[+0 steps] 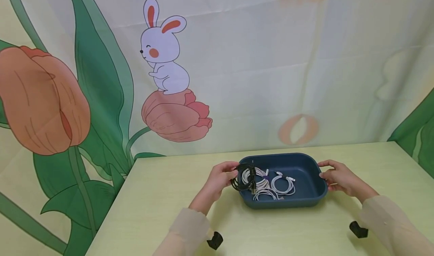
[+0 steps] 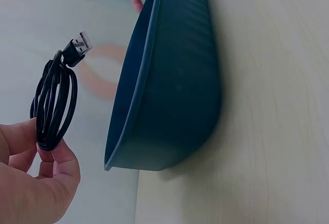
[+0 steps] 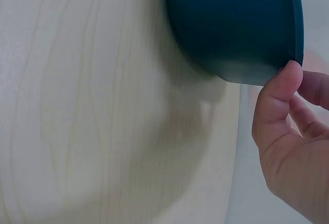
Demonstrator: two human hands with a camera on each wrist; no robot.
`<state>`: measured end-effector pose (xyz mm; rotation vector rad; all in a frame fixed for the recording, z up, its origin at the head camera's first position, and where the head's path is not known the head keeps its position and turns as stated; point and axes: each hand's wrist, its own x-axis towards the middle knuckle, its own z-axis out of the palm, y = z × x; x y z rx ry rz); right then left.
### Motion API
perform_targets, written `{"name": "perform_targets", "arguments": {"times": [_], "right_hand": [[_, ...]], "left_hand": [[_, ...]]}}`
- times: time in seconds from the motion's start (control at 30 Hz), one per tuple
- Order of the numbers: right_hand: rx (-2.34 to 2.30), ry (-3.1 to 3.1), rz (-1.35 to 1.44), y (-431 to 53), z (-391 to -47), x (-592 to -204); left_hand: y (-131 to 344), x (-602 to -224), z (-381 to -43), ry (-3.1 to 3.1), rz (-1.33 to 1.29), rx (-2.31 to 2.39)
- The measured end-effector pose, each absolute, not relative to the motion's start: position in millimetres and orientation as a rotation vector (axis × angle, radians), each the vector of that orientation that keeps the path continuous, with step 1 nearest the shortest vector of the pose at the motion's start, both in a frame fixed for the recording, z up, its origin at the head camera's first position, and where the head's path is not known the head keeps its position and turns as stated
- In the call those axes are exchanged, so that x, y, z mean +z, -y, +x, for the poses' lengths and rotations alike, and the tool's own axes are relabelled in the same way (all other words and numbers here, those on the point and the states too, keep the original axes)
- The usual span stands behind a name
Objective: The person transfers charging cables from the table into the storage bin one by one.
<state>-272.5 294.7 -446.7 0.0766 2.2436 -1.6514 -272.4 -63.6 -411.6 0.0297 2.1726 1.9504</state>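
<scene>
My left hand pinches a coiled black USB cable between thumb and fingers, beside the left end of a dark blue bin. In the head view the coil overlaps the bin's left rim; its metal plug points up in the left wrist view. Several coiled white cables lie in the bin's left and middle part. At the right end my right hand pinches the bin's rim, with the thumb on the outer wall.
The bin stands on a pale wood-grain table near its back edge. Behind it hangs a printed cloth with a rabbit and tulips. A small black piece shows by the left sleeve, and another black piece by the right sleeve.
</scene>
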Motion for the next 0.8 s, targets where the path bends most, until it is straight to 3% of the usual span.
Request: {"name": "perform_targets", "arguments": {"times": [0.8], "right_hand": [[-1.663, -2.236, 0.071, -296, -273, -447]], "left_hand": [[23, -413, -275, -2.269, 0.021, 1.931]]}}
